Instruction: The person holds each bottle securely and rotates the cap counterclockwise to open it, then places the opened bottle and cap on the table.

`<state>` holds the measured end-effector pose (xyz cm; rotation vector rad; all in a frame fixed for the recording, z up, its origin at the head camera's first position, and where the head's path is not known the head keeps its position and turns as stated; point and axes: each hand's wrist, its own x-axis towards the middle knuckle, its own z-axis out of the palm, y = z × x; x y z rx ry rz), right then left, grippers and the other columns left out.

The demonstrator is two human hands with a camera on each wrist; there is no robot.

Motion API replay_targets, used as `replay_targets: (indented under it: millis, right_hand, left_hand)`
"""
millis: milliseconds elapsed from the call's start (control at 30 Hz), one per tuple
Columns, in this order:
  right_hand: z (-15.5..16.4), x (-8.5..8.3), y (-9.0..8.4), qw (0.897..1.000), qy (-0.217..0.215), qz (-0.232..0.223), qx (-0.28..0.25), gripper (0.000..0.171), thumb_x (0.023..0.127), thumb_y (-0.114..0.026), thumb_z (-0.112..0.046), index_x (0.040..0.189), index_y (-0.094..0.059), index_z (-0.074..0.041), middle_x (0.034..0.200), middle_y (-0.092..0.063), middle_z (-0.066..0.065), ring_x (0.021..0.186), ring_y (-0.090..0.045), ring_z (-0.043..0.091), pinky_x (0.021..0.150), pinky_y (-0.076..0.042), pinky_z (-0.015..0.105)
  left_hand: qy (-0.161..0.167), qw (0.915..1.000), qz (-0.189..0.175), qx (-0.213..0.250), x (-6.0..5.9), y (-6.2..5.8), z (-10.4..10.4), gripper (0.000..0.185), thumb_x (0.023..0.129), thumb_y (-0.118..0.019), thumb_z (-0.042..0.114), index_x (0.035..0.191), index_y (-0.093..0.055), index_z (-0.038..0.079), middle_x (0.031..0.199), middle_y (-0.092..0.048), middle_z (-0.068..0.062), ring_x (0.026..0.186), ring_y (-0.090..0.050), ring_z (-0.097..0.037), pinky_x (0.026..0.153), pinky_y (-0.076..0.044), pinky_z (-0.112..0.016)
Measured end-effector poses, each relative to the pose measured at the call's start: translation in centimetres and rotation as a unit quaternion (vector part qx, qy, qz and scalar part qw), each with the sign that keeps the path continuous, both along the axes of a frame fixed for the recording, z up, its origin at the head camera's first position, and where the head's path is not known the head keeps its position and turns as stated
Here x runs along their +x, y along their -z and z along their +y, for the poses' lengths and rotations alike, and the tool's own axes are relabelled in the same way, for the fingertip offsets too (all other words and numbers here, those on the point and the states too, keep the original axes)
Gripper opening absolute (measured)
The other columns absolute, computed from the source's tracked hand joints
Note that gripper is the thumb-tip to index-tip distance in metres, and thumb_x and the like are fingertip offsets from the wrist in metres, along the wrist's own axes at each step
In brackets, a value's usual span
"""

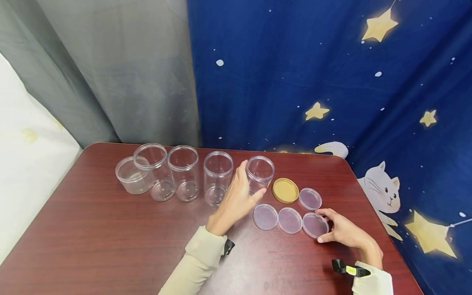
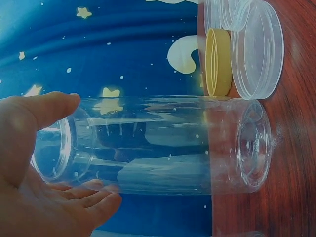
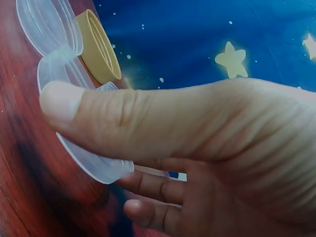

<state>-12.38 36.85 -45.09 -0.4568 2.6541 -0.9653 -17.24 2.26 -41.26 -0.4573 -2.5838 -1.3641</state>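
Note:
My left hand [image 1: 237, 190] is around the upper part of a tall clear plastic jar [image 1: 260, 174], which stands upright on the table. In the left wrist view, the thumb lies along one side of this jar [image 2: 163, 148] near its rim, with the fingers along the other. My right hand [image 1: 344, 229] holds a clear round lid [image 1: 315, 225] by its edge, thumb at the near side and fingers at the far side. That lid [image 3: 94, 160] is partly hidden behind the thumb in the right wrist view.
More open tall jars [image 1: 218, 172] and a shorter, wider jar [image 1: 134, 176] stand leftward in a row. Clear lids [image 1: 265, 217] and a gold lid [image 1: 285, 191] lie at the right on the dark red table [image 1: 121, 246]. A blue curtain [image 1: 265, 82] hangs behind.

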Motion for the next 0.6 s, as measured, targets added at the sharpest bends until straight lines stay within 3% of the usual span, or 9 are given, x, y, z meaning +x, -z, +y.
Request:
replay_targets:
  millis: [367,600]
  right_hand:
    - [-0.7,-0.3,0.6,0.999,0.003,0.026,0.03,0.076,0.064,-0.092,-0.022,0.125,-0.053,-0.001,0.116,-0.051,0.013,0.099,-0.048,0.022,0.081,-0.046,0.026]
    - [-0.4,-0.1,0.2,0.999,0.014,0.023,0.04,0.084,0.065,-0.092,-0.029,0.131,-0.049,0.001,0.118,-0.046,0.016,0.098,-0.046,0.02,0.08,-0.045,0.026]
  left_hand:
    - [-0.007,1.0,0.005,0.0,0.1,-0.4,-0.1,0.094,0.085,-0.078,0.026,0.153,-0.018,0.0,0.149,-0.039,-0.02,0.134,-0.048,-0.033,0.111,-0.038,-0.047]
    - [0.0,0.9969,0.077,-0.019,0.4,-1.6,0.1,0.092,0.085,-0.078,0.02,0.152,-0.019,-0.003,0.156,-0.028,-0.022,0.144,-0.035,-0.032,0.112,-0.037,-0.042]
